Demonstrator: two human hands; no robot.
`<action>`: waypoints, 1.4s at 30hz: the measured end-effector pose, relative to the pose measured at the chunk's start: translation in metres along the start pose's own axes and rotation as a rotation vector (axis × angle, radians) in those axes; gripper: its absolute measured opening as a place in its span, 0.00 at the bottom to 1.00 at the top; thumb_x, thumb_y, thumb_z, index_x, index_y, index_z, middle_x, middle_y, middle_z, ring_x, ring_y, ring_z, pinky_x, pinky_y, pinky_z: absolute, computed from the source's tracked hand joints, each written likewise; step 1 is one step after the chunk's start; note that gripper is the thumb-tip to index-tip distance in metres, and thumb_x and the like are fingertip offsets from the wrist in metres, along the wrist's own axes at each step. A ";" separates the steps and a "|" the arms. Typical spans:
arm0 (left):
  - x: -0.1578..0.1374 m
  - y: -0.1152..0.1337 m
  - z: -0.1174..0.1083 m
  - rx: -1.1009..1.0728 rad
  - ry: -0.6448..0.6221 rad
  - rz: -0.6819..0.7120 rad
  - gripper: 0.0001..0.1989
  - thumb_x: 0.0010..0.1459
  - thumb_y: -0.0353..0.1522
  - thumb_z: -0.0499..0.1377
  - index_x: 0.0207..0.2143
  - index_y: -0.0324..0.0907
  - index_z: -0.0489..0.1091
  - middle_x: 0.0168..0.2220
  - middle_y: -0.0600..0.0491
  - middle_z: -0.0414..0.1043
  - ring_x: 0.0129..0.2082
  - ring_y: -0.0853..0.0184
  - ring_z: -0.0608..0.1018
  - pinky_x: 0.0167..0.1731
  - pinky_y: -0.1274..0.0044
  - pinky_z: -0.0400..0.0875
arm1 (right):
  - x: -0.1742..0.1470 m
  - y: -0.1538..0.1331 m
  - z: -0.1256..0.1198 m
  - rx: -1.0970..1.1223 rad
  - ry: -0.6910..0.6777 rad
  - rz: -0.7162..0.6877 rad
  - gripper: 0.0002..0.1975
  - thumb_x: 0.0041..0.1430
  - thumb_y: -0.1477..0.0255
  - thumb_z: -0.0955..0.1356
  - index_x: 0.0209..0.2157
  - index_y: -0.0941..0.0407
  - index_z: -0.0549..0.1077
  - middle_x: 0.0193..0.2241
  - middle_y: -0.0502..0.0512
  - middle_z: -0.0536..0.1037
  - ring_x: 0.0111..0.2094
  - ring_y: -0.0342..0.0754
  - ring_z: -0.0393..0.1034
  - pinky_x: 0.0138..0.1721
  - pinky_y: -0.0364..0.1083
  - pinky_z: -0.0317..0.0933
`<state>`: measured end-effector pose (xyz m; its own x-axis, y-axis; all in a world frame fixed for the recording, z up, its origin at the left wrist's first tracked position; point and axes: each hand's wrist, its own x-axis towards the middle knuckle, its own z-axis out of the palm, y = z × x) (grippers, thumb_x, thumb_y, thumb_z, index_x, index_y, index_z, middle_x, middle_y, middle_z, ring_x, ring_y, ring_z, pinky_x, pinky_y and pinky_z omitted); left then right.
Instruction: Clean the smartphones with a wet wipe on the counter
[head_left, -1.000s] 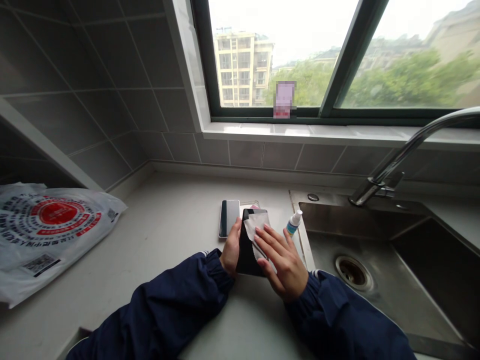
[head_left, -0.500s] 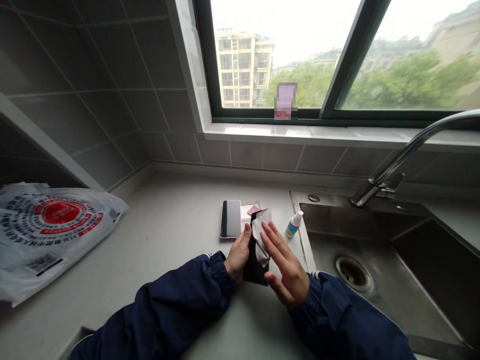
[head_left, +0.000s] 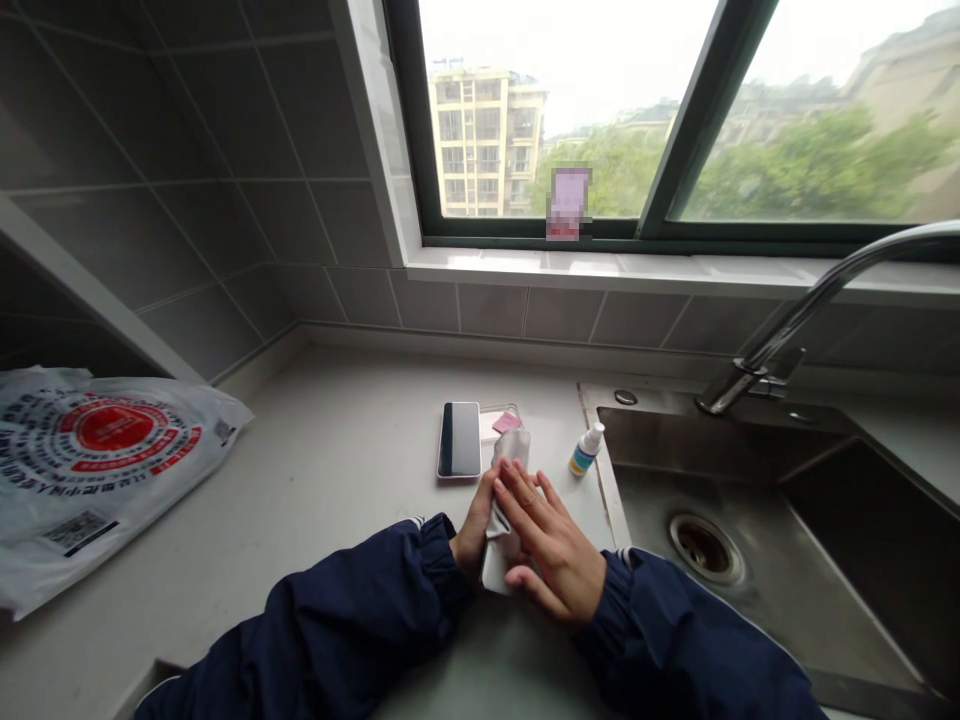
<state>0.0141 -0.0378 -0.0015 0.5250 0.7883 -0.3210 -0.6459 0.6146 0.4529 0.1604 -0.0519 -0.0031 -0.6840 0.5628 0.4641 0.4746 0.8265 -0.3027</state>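
My left hand (head_left: pixel 472 526) is closed around the edge of a flat phone (head_left: pixel 495 572), its thumb on the near side. A pale grey wiping cloth (head_left: pixel 513 446) lies bunched over the phone's surface. Over it, my right hand (head_left: pixel 559 560) presses its fingers, pinning the cloth to the phone, with the thumb lower down. Most of the phone is hidden by the hands and cloth. Another phone (head_left: pixel 459 440) with a dark, shiny face lies just beyond my left hand. A small white spray bottle (head_left: pixel 586 449) with a blue and yellow label stands beyond my right hand.
Beside the lying phone are a clear case-like tray (head_left: pixel 489 425) and a pink slip (head_left: pixel 507 423). At right is a steel sink (head_left: pixel 720 480) with a tall faucet (head_left: pixel 795 315). A printed plastic bag (head_left: pixel 112 450) rests on the counter (head_left: pixel 337 430) at left, below the window.
The held phone has tilted, so its dark face now shines pale. My right hand has slid left over it, toward my left hand, and the cloth is more bunched.
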 end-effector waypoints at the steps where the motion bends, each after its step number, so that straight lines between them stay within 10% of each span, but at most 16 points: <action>1: 0.001 0.001 0.001 -0.008 0.006 -0.012 0.32 0.65 0.50 0.44 0.49 0.33 0.74 0.44 0.42 0.77 0.51 0.54 0.76 0.53 0.68 0.65 | 0.000 0.001 0.001 -0.012 -0.018 0.005 0.39 0.69 0.51 0.49 0.70 0.63 0.39 0.70 0.68 0.40 0.70 0.62 0.34 0.67 0.65 0.37; 12: 0.004 0.014 0.004 -0.180 -0.052 -0.114 0.37 0.59 0.54 0.52 0.59 0.34 0.63 0.44 0.37 0.77 0.46 0.50 0.79 0.53 0.60 0.66 | -0.001 0.007 0.001 -0.215 -0.006 0.048 0.29 0.69 0.61 0.58 0.66 0.60 0.56 0.67 0.64 0.55 0.68 0.57 0.49 0.66 0.63 0.16; 22: 0.000 0.022 0.007 -0.161 -0.120 -0.148 0.53 0.53 0.64 0.45 0.51 0.19 0.67 0.40 0.30 0.76 0.44 0.47 0.79 0.50 0.62 0.69 | 0.003 -0.002 -0.001 -0.045 0.319 -0.013 0.14 0.66 0.69 0.63 0.49 0.53 0.75 0.50 0.56 0.79 0.54 0.53 0.71 0.68 0.65 0.33; 42: 0.009 0.010 0.007 -0.234 -0.022 0.069 0.34 0.62 0.52 0.49 0.53 0.32 0.70 0.48 0.40 0.76 0.56 0.55 0.73 0.62 0.68 0.58 | 0.000 0.006 0.004 -0.285 0.069 0.128 0.28 0.68 0.64 0.60 0.66 0.59 0.56 0.67 0.65 0.56 0.67 0.60 0.51 0.65 0.68 0.40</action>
<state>0.0161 -0.0247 0.0061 0.4853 0.8294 -0.2769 -0.7902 0.5516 0.2671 0.1608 -0.0469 -0.0087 -0.5741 0.6518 0.4954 0.6972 0.7065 -0.1215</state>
